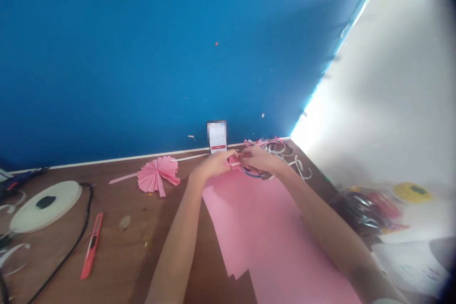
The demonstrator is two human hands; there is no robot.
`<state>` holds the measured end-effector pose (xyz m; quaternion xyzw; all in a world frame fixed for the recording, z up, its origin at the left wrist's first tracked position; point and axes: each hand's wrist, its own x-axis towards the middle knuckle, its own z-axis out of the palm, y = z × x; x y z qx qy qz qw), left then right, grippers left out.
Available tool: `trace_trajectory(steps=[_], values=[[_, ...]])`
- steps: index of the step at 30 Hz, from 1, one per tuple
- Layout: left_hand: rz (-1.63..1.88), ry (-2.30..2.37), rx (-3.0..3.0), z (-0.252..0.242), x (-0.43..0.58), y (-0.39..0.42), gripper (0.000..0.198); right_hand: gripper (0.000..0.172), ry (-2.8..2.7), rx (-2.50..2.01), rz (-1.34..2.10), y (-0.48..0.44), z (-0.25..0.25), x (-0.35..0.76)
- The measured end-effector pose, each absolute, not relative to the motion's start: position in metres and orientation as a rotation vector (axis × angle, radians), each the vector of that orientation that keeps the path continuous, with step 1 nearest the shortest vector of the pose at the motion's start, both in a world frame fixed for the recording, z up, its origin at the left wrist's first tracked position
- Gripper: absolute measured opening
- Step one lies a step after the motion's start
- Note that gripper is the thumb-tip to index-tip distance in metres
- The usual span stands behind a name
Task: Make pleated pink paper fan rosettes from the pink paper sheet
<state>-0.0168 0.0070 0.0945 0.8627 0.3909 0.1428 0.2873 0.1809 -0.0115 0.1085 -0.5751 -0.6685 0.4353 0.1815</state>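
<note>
A large pink paper sheet (270,232) lies on the brown table (142,247), reaching from the near edge to the back. At its far end, my left hand (213,165) and my right hand (258,158) meet, both pinching a narrow folded strip of the pink paper (234,162). Fingers of both hands are closed on the fold. A finished pink pleated paper fan (158,175) rests to the left of my hands.
A phone (217,136) leans against the blue wall behind my hands. White and pink paper strips (285,152) curl at the back right. A red utility knife (91,246), a black cable (71,247), a white tape roll (46,204) lie left. Bags and a yellow lid (412,192) sit right.
</note>
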Motion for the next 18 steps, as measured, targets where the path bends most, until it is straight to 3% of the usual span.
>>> trace_trajectory(steps=[6,18], values=[[0.390,0.985,2.297,0.096,-0.017,0.005,0.032,0.010,-1.816,-1.604,1.358,-0.015,0.121,0.179],[0.345,1.065,2.322,0.096,-0.016,0.007,0.033,0.015,-1.928,-1.701,1.048,-0.006,0.100,0.180]])
